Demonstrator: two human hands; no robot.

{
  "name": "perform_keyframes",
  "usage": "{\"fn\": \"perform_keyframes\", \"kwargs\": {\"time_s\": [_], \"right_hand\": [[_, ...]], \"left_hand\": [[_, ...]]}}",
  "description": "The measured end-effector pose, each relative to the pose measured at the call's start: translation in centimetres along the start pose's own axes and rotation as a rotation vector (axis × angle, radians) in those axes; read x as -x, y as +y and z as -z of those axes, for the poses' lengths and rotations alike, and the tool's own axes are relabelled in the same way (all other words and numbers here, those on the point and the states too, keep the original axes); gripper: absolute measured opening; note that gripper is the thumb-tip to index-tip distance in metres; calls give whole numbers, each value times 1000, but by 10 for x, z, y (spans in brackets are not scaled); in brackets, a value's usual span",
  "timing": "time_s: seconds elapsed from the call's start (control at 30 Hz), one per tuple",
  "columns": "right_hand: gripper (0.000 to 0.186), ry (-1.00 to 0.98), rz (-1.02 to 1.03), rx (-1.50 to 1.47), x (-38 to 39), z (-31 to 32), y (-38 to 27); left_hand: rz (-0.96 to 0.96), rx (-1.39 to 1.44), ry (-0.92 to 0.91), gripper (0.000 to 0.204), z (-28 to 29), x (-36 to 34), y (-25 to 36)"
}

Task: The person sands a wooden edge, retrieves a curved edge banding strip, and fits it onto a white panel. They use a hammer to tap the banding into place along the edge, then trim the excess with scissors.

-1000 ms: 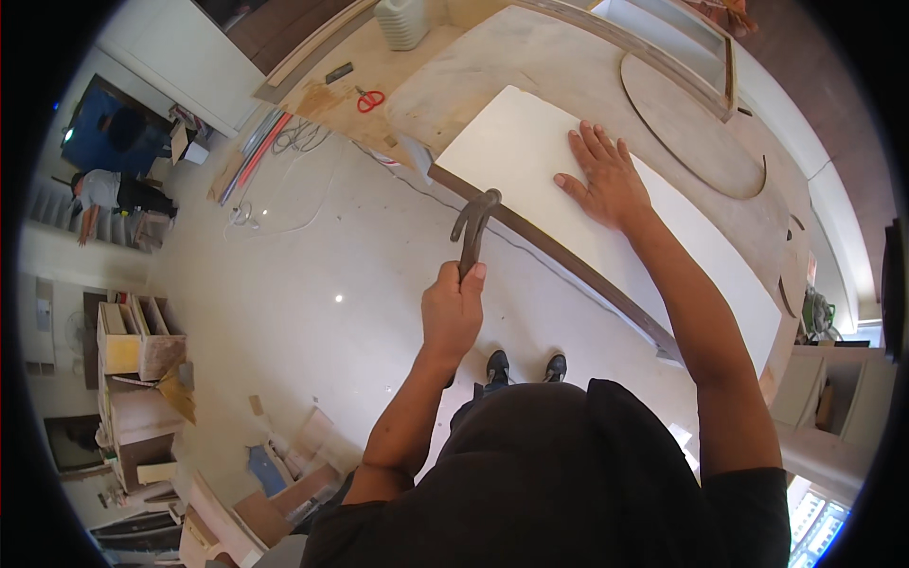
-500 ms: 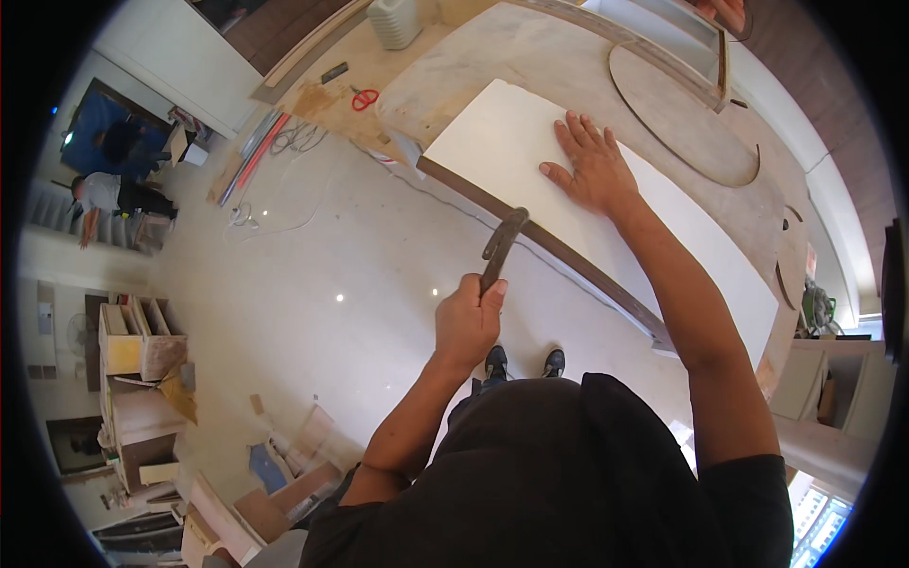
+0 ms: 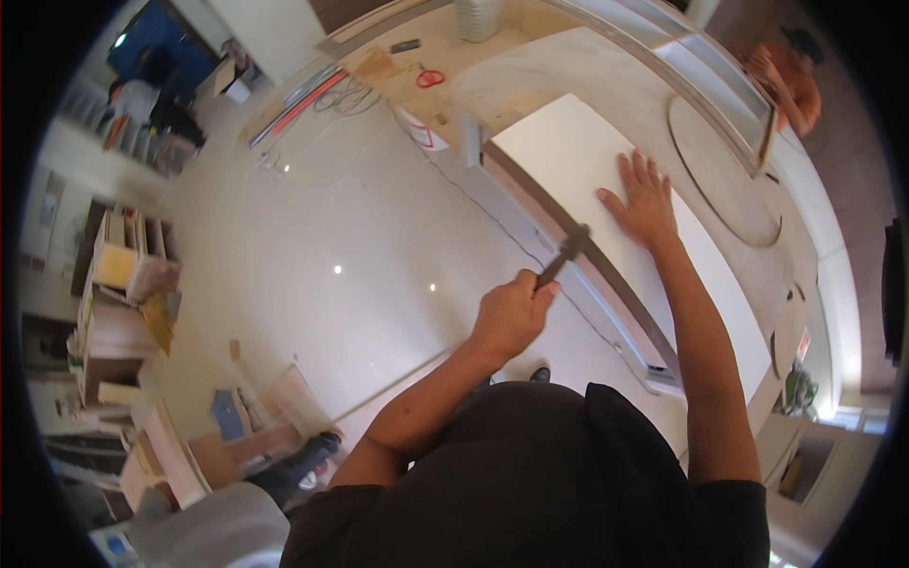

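My left hand (image 3: 511, 317) is closed round the handle of a claw hammer (image 3: 575, 244), whose head is at the dark brown edge strip (image 3: 636, 308) along the near long side of a white board (image 3: 559, 133). My right hand (image 3: 644, 204) lies on top of that board with fingers spread and nothing in its grasp. The board rests on a worn, pale bench top (image 3: 720, 142), where a thin curved strip (image 3: 677, 156) lies behind it.
Red scissors (image 3: 430, 78) and a plastic jug (image 3: 478, 19) are on the bench; rods (image 3: 294, 104) and cables lie to its left. Co-workers appear at top left (image 3: 133, 114), top right (image 3: 795, 85) and lower left (image 3: 218, 525). Wooden boxes (image 3: 128, 246) stand at left, a frame (image 3: 729, 85) behind.
My left hand and the hammer have moved rightward along the board's edge. The view has shifted, bringing more of the co-workers at top right and lower left into sight.
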State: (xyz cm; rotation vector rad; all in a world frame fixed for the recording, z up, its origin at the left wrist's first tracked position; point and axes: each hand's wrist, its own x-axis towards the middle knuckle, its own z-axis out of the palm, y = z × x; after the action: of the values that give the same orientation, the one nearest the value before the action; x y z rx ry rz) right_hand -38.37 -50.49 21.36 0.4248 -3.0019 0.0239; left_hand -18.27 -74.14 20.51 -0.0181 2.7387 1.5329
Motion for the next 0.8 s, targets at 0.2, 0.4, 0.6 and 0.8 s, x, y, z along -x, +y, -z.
{"fn": "perform_keyframes", "kwargs": {"time_s": [0.2, 0.4, 0.6, 0.8], "right_hand": [[93, -8, 31, -11, -5, -6, 5], [90, -123, 13, 26, -13, 0, 5], [62, 99, 358, -140, 18, 16, -91], [46, 308, 410, -41, -5, -12, -111]], "left_hand": [[-25, 7, -154, 46, -17, 8, 0], [-5, 139, -139, 43, -13, 19, -11], [211, 164, -73, 45, -10, 61, -74], [385, 163, -11, 47, -6, 103, -122]]}}
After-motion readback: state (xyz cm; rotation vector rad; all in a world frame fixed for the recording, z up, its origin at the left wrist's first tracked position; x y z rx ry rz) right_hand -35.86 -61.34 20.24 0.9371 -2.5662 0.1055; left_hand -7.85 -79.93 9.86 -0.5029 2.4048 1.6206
